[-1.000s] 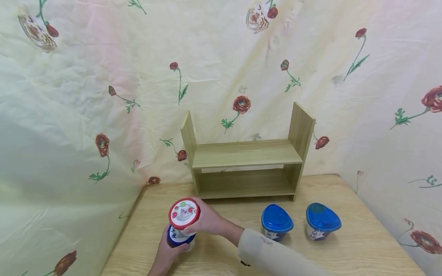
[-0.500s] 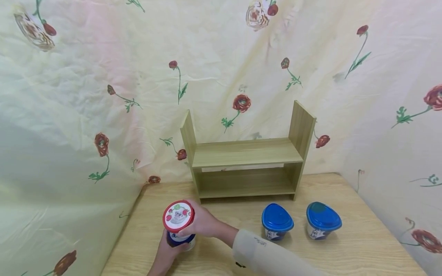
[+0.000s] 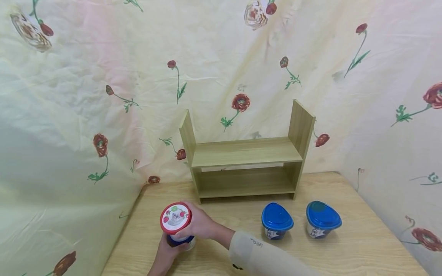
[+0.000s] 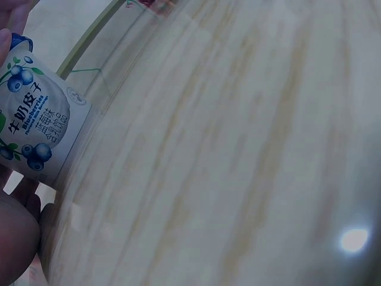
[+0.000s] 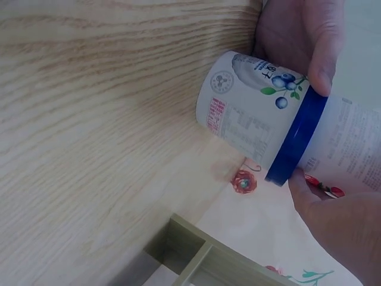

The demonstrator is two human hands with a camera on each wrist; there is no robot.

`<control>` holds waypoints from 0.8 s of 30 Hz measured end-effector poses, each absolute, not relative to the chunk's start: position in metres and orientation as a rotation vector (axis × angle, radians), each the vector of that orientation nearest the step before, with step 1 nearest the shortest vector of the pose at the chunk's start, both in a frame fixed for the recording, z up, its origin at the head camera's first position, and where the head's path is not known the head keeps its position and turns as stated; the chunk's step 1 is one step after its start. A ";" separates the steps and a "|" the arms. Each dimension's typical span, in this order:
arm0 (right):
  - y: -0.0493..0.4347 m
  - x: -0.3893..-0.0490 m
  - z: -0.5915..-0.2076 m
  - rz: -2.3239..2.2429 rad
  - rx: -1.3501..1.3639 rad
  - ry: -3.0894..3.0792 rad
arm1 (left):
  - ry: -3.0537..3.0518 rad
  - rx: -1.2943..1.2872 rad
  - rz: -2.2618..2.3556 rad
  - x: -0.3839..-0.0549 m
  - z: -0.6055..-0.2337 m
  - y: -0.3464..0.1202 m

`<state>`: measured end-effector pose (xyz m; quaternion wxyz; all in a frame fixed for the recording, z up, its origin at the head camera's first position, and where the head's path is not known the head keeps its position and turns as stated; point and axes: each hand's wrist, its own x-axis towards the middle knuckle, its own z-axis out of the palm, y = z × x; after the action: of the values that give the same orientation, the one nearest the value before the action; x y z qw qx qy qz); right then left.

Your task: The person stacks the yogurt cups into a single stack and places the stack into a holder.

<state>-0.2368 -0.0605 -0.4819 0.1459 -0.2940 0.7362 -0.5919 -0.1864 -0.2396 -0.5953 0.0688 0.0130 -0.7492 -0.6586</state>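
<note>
A white yogurt cup with a red lid [image 3: 175,217], strawberries printed on it, sits directly over a second cup in the head view. My right hand [image 3: 203,223] grips it from the right side. Below it stands the blueberry yogurt cup [image 5: 253,113], upright with its base at the tabletop and a blue lid [image 5: 300,134]. My left hand [image 3: 166,253] holds this lower cup, its thumb near the blue lid. In the right wrist view the upper cup's white side [image 5: 348,140] meets the blue lid. The red lid hides most of the blue lid from above.
A two-level wooden shelf [image 3: 246,153] stands at the back of the wooden table [image 3: 221,257]. Two blue-lidded tubs, a nearer-middle tub [image 3: 277,217] and a far-right tub [image 3: 322,218], stand right of my right forearm. Flowered cloth [image 3: 207,46] hangs around the back and sides.
My right hand has moved the red-lidded cup slightly left and down in the head view, so it covers more of the blue lid. My left hand has stayed in place on the lower cup.
</note>
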 end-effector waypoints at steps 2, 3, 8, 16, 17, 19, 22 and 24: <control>-0.061 -0.236 -0.482 -1.697 -0.816 2.121 | -2.258 0.032 -1.978 -0.187 -0.595 -0.240; -0.061 -0.236 -0.482 -1.696 -0.805 2.122 | -2.263 0.027 -1.974 -0.187 -0.595 -0.240; -0.062 -0.237 -0.483 -1.669 -0.746 2.147 | -2.275 0.050 -1.984 -0.188 -0.595 -0.240; -0.064 -0.240 -0.485 -1.679 -0.785 2.148 | -2.277 0.049 -1.960 -0.190 -0.596 -0.241; -0.064 -0.240 -0.485 -1.681 -0.795 2.148 | -2.282 0.052 -1.952 -0.190 -0.596 -0.241; -0.064 -0.240 -0.485 -1.682 -0.807 2.152 | -2.287 0.058 -1.945 -0.190 -0.597 -0.241; -0.064 -0.240 -0.486 -1.676 -0.808 2.159 | -2.301 0.061 -1.929 -0.190 -0.597 -0.241; -0.064 -0.239 -0.486 -1.673 -0.805 2.159 | -2.304 0.063 -1.925 -0.189 -0.598 -0.241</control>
<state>-0.2395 -0.0636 -0.4864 0.1465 -0.2798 0.7501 -0.5811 -0.1892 -0.2407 -0.5978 0.0691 0.0209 -0.7655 -0.6394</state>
